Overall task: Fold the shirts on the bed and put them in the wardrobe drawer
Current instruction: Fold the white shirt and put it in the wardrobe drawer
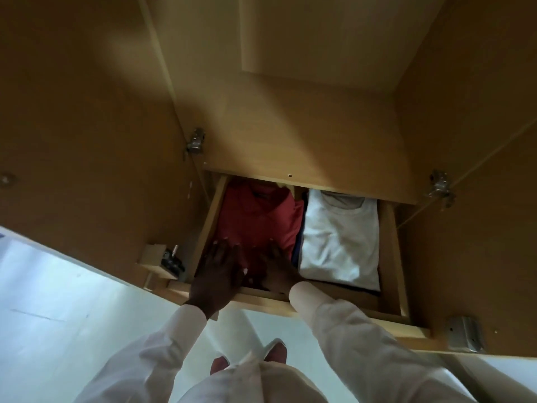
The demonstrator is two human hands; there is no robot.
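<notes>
The wardrobe drawer (390, 251) stands pulled out below me. A folded red shirt (261, 213) lies in its left half and a folded white shirt (340, 239) in its right half. Between them shows a sliver of dark blue cloth. My left hand (219, 271) lies flat on the near part of the red shirt with its fingers spread. My right hand (277, 266) presses flat on the same shirt just to the right, close to the white shirt's edge. Neither hand grips anything.
Both wardrobe doors (87, 141) hang open on either side, with metal hinges (196, 141) at the frame. A small open box (159, 261) with dark items sits on the wardrobe floor left of the drawer. The pale floor (58, 315) and my feet are below.
</notes>
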